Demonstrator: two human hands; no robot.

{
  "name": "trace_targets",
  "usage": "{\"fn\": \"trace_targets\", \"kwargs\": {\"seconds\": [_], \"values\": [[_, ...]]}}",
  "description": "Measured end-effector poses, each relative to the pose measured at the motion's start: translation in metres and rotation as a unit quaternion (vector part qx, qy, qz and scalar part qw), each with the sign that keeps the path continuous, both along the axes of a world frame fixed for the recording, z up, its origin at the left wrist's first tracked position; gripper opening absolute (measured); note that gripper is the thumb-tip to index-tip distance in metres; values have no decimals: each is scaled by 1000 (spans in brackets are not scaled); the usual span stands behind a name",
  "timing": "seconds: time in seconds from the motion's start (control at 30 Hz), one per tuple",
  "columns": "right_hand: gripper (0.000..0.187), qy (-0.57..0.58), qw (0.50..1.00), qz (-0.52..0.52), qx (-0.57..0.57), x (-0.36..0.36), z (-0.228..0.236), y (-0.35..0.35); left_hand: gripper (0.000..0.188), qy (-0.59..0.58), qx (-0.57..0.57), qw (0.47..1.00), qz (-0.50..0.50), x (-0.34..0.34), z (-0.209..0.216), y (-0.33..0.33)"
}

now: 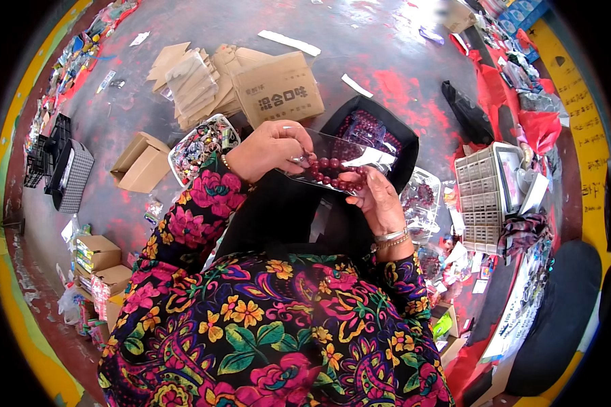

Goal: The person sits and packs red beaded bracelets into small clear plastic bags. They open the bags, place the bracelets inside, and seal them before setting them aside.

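Note:
A clear plastic bag (329,144) is stretched between my hands, above my black-covered lap. Its upper left edge is pinched by the closed fingers of my left hand (273,150). A bracelet of round dark red beads (326,172) lies in or against the film; I cannot tell which. My right hand (380,201) is closed at the bracelet's right end, thumb on top, holding beads and film together. Just beyond stands a black box (412,152) with many more dark red bead strings (360,129) and some clear film in it.
A white basket (176,166) of colourful small items stands left, beside an open cardboard box (141,163). Flattened cardboard and a carton (278,91) lie ahead. To the right are a clear tray (436,182) with beads and a beige plastic crate (478,203).

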State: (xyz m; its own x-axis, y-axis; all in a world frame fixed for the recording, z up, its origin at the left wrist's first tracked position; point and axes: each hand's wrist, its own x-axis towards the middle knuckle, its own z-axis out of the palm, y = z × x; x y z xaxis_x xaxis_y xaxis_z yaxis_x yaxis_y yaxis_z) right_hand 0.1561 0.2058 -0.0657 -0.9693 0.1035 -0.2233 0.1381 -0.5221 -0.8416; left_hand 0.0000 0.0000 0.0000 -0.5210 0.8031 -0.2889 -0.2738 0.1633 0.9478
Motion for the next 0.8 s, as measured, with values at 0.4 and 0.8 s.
{"fn": "trace_targets", "kwargs": {"seconds": [0.4,0.8], "values": [[38,33,982,-14,-185,-2,-17,-15,33,198,-130,969,-77,4,55,15],[35,98,943,-101,-300,-14,-1,-41,25,-60,111,984,122,46,-21,24]]}}
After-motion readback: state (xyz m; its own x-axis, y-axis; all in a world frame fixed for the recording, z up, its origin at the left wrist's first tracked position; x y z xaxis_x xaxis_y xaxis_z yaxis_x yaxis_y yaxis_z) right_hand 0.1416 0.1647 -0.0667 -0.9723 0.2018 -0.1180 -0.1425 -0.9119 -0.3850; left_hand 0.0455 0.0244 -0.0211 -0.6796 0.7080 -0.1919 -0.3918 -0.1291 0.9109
